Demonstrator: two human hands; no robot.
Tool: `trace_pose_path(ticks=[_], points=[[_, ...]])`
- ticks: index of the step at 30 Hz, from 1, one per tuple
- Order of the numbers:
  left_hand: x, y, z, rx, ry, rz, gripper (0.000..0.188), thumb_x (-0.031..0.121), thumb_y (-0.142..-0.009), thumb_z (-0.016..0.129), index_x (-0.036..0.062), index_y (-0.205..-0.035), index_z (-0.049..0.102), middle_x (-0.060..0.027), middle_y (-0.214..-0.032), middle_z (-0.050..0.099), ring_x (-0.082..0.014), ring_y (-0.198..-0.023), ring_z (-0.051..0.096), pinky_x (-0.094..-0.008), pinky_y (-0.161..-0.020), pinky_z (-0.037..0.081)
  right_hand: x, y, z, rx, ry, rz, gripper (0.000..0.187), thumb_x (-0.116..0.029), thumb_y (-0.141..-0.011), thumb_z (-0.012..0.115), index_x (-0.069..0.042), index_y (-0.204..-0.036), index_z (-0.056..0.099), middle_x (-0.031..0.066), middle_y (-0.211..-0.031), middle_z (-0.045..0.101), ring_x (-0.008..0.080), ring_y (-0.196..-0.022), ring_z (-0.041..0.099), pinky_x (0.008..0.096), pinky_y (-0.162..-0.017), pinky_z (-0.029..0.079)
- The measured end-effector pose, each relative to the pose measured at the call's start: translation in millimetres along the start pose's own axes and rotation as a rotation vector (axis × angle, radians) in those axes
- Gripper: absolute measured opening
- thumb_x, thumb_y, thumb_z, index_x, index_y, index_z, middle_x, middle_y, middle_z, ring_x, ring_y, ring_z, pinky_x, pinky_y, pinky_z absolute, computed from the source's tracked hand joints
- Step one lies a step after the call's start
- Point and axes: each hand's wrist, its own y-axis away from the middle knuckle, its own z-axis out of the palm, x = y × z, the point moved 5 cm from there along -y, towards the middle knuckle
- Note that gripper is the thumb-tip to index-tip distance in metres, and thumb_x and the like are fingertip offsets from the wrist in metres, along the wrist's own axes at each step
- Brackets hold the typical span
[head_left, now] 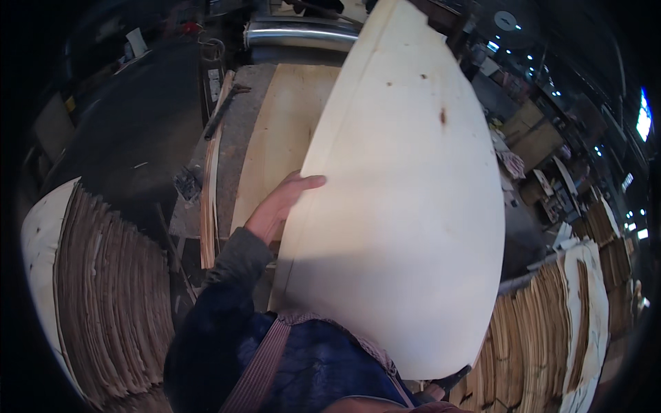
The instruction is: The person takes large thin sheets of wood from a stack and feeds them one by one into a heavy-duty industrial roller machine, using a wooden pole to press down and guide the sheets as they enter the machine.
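A large pale wood veneer sheet (399, 199) stands tilted before me, its far end rising to the top of the view. Small knots and one brown streak mark its upper part. My left hand (281, 203) is closed on the sheet's left edge, thumb lying over the face and the other fingers hidden behind. Low down by the sheet's bottom right corner, a small part of my right hand (434, 393) shows beside a dark object (454, 378) that I cannot make out; its fingers are mostly hidden. Behind the sheet, another veneer sheet (286, 131) lies on a worktable (248, 86).
Tall stacks of veneer flank me, one left (113, 296) and one right (530, 330). Narrow wood strips (210, 186) and a dark-handled tool (220, 113) lie along the table's left side. A shiny metal roller (303, 34) spans the far end.
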Motion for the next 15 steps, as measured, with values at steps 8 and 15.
trace_pose_path(ticks=[8, 15], points=[[-78.9, -119.3, -230.6, 0.362, 0.096, -0.044, 0.040, 0.025, -0.084, 0.054, -0.0042, -0.110, 0.050, -0.0131, -0.100, 0.060, -0.0212, -0.088, 0.060, -0.0302, -0.076, 0.048, 155.4, -252.5, 103.1, -0.181, -0.046, 0.056, 0.054, -0.045, -0.085, 0.048, -0.005, -0.120, 0.047, 0.0104, -0.122, 0.048, 0.0267, -0.108, 0.046, 0.0395, -0.093, 0.037], [-20.2, -194.0, -453.0, 0.335, -0.071, -0.158, 0.031, 0.023, -0.091, 0.043, -0.0011, -0.108, 0.053, -0.0076, -0.099, 0.059, -0.0132, -0.090, 0.056, -0.0261, -0.081, 0.043, 285.2, -219.3, 280.1, 0.096, 0.205, 0.113, 0.070, -0.053, -0.083, 0.047, -0.003, -0.130, 0.034, 0.0134, -0.131, 0.038, 0.0296, -0.115, 0.039, 0.0413, -0.098, 0.030]])
